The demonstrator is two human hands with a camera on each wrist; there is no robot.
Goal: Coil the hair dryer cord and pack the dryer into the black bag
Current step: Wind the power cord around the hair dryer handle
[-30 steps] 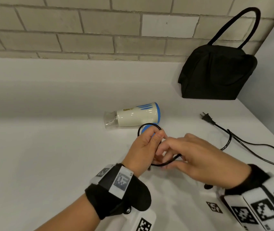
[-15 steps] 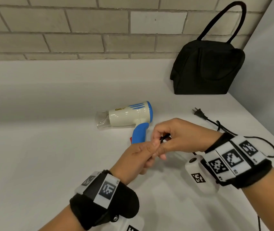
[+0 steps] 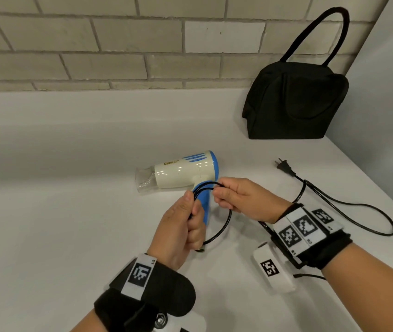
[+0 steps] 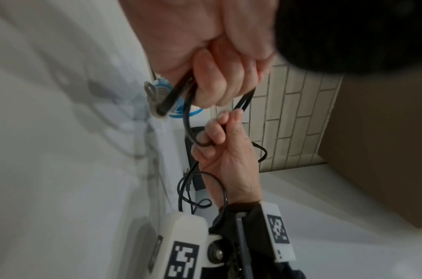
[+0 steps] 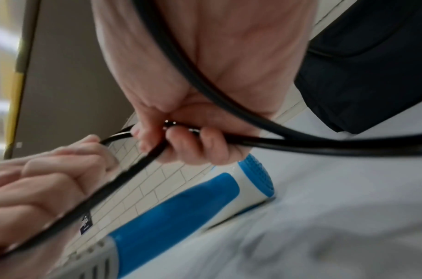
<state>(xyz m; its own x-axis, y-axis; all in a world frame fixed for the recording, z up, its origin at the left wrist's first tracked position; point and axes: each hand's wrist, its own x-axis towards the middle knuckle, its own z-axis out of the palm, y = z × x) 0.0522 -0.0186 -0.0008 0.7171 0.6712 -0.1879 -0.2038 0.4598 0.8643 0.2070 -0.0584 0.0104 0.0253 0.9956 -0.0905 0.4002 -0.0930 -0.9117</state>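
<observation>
Head view: left hand (image 3: 181, 226) and right hand (image 3: 243, 200) each pinch loops of the thin black power cord (image 3: 224, 221) above the cream-and-blue plastic hair dryer (image 3: 183, 172) lying on the white counter (image 3: 59, 224). Uneven tension may spring the loops apart; the trailing plug (image 3: 285, 167) may snag.

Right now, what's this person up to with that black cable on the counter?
A person is winding up a hair dryer's cord. The left hand grips the loops made so far, and the right hand pinches the cord beside it. The hair dryer lies on the white counter. Much of the cord, with its plug, is still loose on the counter. The black bag stands by the wall.
</observation>
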